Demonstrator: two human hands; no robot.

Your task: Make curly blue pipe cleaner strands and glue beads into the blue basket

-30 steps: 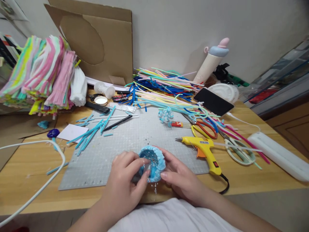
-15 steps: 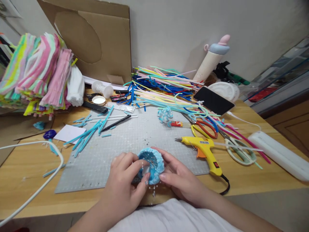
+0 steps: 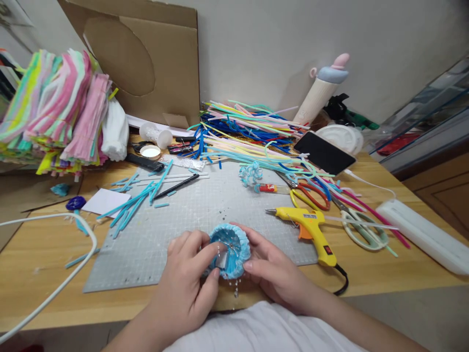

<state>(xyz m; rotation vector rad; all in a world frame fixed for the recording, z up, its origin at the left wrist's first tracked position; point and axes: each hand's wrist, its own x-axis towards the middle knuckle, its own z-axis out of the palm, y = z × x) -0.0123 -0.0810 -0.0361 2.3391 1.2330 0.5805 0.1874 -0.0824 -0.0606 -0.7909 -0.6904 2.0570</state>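
Observation:
Between my two hands, over the front edge of the cutting mat, is a light-blue, cup-shaped pipe-cleaner piece [image 3: 238,244], its open side facing me. Strings of clear beads hang from its lower rim, and a small whitish rectangle [image 3: 222,259] shows inside it. My left hand [image 3: 188,274] grips the left side, with the index finger reaching into the hollow and the thumb at the lower rim. My right hand [image 3: 273,266] is wrapped round the right side, thumb in front and fingers behind. The left fingers partly cover the inside.
A yellow glue gun [image 3: 308,220] lies right of the hands on the grey cutting mat [image 3: 124,266]. Scissors [image 3: 315,195] lie behind it. Cut blue pipe cleaners [image 3: 135,205] are scattered left. A white cable [image 3: 91,234] curves at far left; a phone [image 3: 324,152] lies at back right.
The left thumb has drawn back slightly left, uncovering more of the whitish rectangle inside. The blue piece has turned a little, and its hanging beads have shifted slightly right.

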